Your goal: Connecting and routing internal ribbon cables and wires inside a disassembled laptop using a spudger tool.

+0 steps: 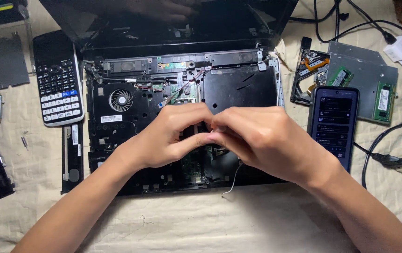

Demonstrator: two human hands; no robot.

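Left hand [163,136]: curled, fingertips pinched against the right hand's over the laptop's middle; whatever it gripped was too small or hidden to tell.
Right hand [262,138]: narrow too, fingers bunched against the left's, knuckles up, so both could work one small spot together.
Laptop [116,117]: lay opened up on the cloth, keyboard deck off, board, speakers and cables bare, probably so the insides could be reached from above.
Fan [121,100]: sat exposed left of the hands, untouched.
Wire [233,182]: a thin pale one trailed from under the right hand past the laptop's front edge.
Calculator [58,77]: lay just beside the laptop's left edge, clear of the work.
Phone [334,126]: rested screen-up, lit, near the right wrist, seemingly kept in easy sight.
Drive [365,70]: grey, well right, with green memory sticks [383,100] set on it, apparently parked out of the way.
Screwdriver [24,142]: small, alone on the cloth [201,220] at left.
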